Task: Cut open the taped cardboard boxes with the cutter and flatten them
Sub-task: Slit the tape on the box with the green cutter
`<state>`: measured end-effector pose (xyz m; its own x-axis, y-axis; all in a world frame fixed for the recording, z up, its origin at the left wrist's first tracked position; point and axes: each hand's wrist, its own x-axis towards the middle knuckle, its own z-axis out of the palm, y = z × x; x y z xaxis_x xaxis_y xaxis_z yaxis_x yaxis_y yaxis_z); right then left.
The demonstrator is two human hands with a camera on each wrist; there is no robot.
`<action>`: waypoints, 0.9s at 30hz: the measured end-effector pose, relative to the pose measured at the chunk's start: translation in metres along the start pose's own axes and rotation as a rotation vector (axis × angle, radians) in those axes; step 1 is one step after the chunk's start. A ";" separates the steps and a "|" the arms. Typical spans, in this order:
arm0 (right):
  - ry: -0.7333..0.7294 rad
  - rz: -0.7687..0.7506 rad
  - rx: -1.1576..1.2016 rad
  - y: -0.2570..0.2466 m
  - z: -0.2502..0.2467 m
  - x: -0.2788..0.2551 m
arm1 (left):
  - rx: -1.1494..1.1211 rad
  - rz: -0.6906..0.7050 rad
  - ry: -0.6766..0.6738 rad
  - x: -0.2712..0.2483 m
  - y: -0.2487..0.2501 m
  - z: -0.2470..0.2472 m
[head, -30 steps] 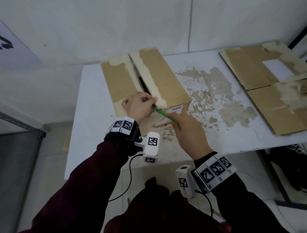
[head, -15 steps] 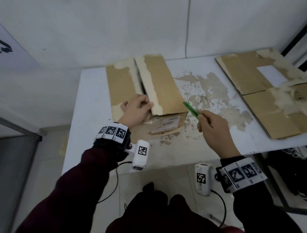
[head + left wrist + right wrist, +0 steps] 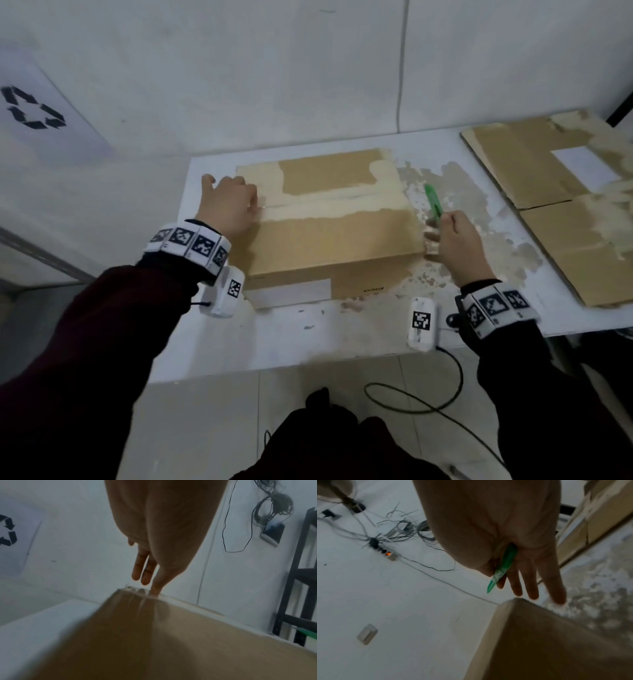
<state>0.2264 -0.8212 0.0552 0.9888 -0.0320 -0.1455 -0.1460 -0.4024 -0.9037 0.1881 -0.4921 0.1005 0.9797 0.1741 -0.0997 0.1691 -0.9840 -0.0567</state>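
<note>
The cardboard box (image 3: 329, 222) lies at the middle of the white table (image 3: 219, 329), long side toward the person, its taped seam running left to right across the top; the left hand (image 3: 227, 205) rests on the box's left end, fingers straight, fingertips (image 3: 155, 590) touching the top edge; the right hand (image 3: 455, 240) is just beside the right end, pinching the green cutter (image 3: 433, 202) between thumb and forefinger, its other 3 fingers spread near the corner; 1 flattened carton (image 3: 555, 205) lies far right. The box looks light, empty and stiff along its edges, though the panels would likely give under pressure; I would steady it by the ends or corners, off the seam, so the blade meets no fingers.
</note>
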 end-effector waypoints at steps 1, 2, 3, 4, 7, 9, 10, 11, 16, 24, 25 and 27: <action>-0.020 0.040 0.066 0.003 0.004 -0.005 | -0.059 -0.030 -0.039 -0.001 0.007 0.003; -0.020 0.066 0.105 0.004 0.007 -0.011 | -0.120 -0.047 -0.079 -0.004 0.014 0.005; -0.022 0.081 0.134 0.004 0.008 -0.018 | -0.168 -0.046 -0.104 -0.009 0.024 0.007; -0.031 0.097 0.170 0.003 0.009 -0.027 | -0.202 -0.033 -0.102 -0.017 0.035 0.008; -0.157 0.182 0.380 -0.001 0.016 -0.049 | -0.336 0.037 0.004 -0.043 0.078 0.015; -0.258 0.218 0.414 -0.002 0.027 -0.062 | -0.448 0.066 0.045 -0.052 0.106 0.024; -0.301 0.225 0.400 0.000 0.032 -0.066 | -0.484 0.069 0.042 -0.054 0.118 0.030; -0.336 0.218 0.373 0.002 0.037 -0.070 | -0.499 0.068 0.035 -0.056 0.127 0.038; -0.256 -0.084 -0.044 0.018 0.028 -0.056 | -0.434 0.110 0.190 -0.055 0.128 0.065; -0.245 -0.315 -0.314 0.008 0.012 -0.025 | -0.272 0.240 0.292 -0.030 0.118 0.069; -0.246 -0.332 -0.346 0.007 0.013 -0.024 | -0.292 0.231 0.291 -0.027 0.119 0.070; -0.266 -0.347 -0.362 0.006 0.012 -0.023 | -0.325 0.209 0.295 -0.020 0.122 0.069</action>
<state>0.2025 -0.8120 0.0482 0.9285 0.3713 -0.0033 0.2523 -0.6374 -0.7280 0.1817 -0.6125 0.0269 0.9770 -0.0004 0.2131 -0.0554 -0.9660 0.2526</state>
